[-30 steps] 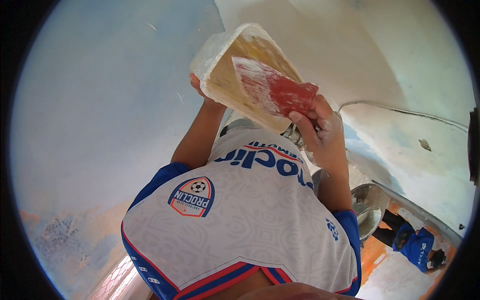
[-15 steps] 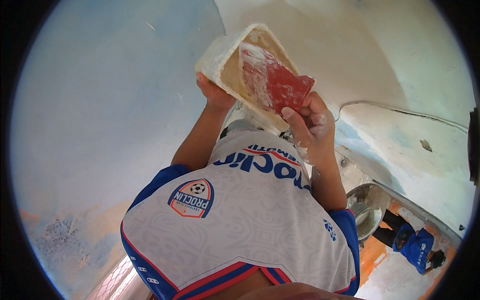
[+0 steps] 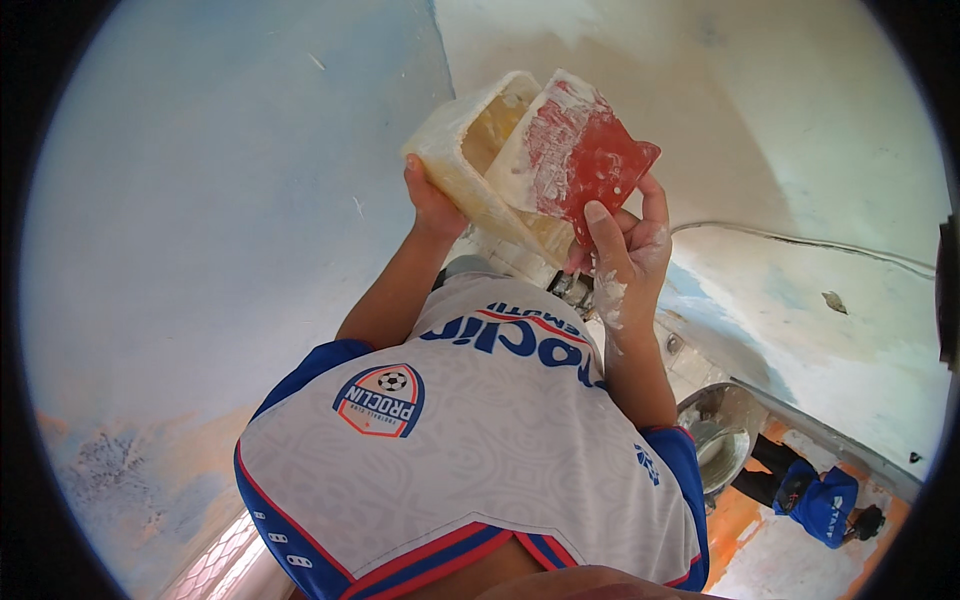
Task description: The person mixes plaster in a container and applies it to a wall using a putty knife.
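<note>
My left hand grips the left side of a pale rectangular plastic tub, its walls smeared with dried filler. The tub is tilted, and its opening faces me and to the right. In my right hand, thumb on top, I hold a flat red putty spreader by its near right corner. White streaks cover the spreader's left part, and a cream layer of putty shows along its left edge. The spreader lies over the tub's right rim and hides part of the inside. White putty spots my right thumb and wrist.
Pale blue wall rises on the left, meeting a beige wall at a corner. A thin cable runs along the right. Lower right are a round whitish bucket and a person in a blue shirt.
The spreader has come up and right, out of the tub to its right rim, and putty now shows at its edge. The tub has shifted slightly right and down.
</note>
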